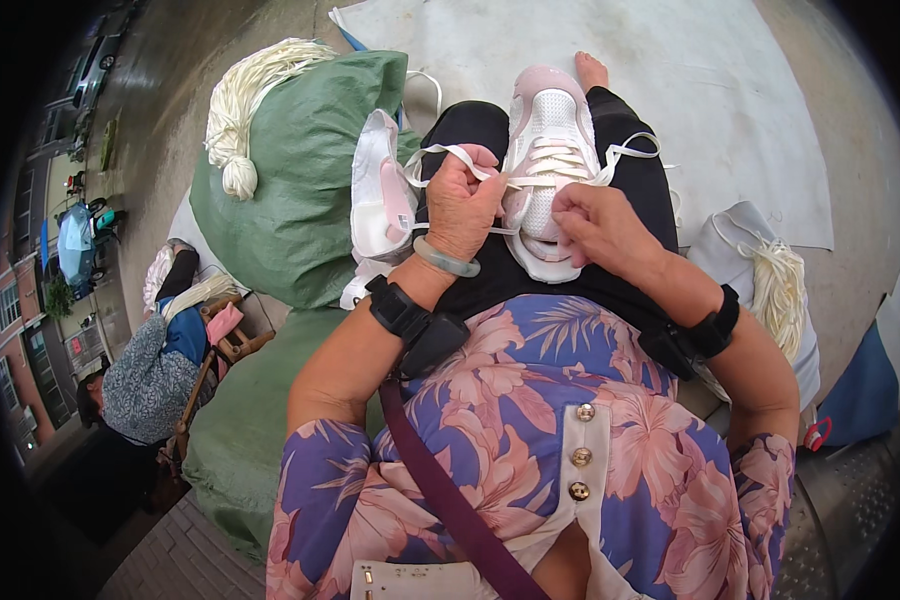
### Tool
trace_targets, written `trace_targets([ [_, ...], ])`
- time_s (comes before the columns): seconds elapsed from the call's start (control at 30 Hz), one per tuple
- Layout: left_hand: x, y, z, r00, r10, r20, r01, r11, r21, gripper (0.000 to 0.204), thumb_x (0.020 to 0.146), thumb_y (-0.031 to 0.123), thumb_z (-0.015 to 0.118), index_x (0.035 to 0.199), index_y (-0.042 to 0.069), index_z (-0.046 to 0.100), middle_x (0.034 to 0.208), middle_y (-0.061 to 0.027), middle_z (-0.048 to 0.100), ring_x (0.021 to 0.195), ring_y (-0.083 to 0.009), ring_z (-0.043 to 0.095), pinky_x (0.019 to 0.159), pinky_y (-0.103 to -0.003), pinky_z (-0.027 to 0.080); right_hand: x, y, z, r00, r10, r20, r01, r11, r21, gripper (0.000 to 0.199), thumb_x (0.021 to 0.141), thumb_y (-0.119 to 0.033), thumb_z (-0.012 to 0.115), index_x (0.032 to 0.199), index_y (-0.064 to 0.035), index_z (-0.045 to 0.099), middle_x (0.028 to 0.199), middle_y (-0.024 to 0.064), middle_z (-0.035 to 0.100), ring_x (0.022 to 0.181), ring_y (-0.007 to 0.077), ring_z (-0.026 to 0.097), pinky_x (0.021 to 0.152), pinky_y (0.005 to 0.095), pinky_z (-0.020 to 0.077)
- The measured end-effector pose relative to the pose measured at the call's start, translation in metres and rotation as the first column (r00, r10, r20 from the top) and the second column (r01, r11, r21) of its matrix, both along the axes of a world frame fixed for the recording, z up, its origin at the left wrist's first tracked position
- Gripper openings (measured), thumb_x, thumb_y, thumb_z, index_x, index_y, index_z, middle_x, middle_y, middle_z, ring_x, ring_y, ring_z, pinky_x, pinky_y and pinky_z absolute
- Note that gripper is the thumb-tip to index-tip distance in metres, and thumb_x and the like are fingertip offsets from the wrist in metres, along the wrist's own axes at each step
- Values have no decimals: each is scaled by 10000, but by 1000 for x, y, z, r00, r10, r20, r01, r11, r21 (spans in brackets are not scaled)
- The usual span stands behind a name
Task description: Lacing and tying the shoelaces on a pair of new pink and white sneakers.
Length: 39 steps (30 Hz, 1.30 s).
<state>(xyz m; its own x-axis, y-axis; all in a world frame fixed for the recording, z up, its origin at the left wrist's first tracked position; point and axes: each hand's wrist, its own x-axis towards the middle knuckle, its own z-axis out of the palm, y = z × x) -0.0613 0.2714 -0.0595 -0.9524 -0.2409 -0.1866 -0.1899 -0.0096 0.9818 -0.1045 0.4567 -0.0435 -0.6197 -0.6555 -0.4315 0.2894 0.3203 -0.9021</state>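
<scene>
A white and pink sneaker [553, 120] lies on my lap between my thighs, toe pointing away from me. White shoelace [540, 182] crosses its upper in several rows, and a loose length loops out on the right. My left hand [463, 205] is closed, pinching the lace at the shoe's left side. Over the shoe's right side, near the collar, my right hand [605, 228] has its fingers curled together; what they grip is hidden. A second white and pink sneaker [375, 215] rests left of my left hand, beside my thigh.
A green sack [305, 180] with a bundle of cream laces [235, 120] on top stands at my left. On my right, another lace bundle [778, 290] hangs over a pale bag [725, 255]. A pale sheet [740, 110] covers the ground ahead. Another person [155, 375] sits far left.
</scene>
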Motion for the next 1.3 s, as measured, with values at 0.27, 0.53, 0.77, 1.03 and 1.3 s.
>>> trace_targets([
  [0.27, -2, 4, -5, 1000, -5, -22, 3, 993, -119, 183, 792, 9, 589, 946, 26, 492, 723, -6, 527, 527, -44, 490, 465, -172, 407, 6, -33, -10, 969, -207, 134, 208, 978, 3, 100, 791, -8, 451, 852, 28, 522, 591, 78, 538, 426, 135, 542, 374, 242, 421],
  [0.53, -8, 2, -10, 985, -128, -112, 66, 894, -442, 150, 768, 56, 612, 888, 27, 527, 701, 20, 528, 595, -33, 481, 508, -194, 409, 14, -39, -19, 944, -293, 152, 312, 943, -120, 161, 802, 15, 447, 941, 28, 529, 628, 73, 549, 432, 120, 539, 380, 228, 425],
  [0.77, -18, -4, -10, 968, -235, 86, 249, 931, -267, 127, 778, 64, 592, 887, 34, 532, 721, 31, 519, 638, -31, 472, 544, -179, 405, 10, -42, -18, 937, -318, 143, 330, 942, -70, 133, 821, -9, 442, 890, 10, 554, 608, 71, 546, 422, 120, 539, 378, 232, 427],
  [1.03, -10, -5, 6, 976, -54, 211, 4, 974, 228, 207, 865, 236, 540, 907, 39, 589, 726, -39, 609, 504, -70, 550, 429, -172, 399, -1, -16, -40, 626, 80, -775, 111, 975, 190, 132, 775, -97, 521, 703, 13, 539, 590, 187, 550, 499, 328, 549, 480, 366, 446],
  [1.3, -7, -38, 12, 968, 193, 162, -181, 980, -87, 176, 825, 151, 527, 842, -5, 606, 695, -65, 602, 501, -106, 572, 414, -185, 433, 15, 64, 5, 708, 228, -668, 93, 908, 408, 102, 779, -99, 490, 728, -26, 540, 647, 202, 550, 628, 387, 551, 552, 465, 424],
])
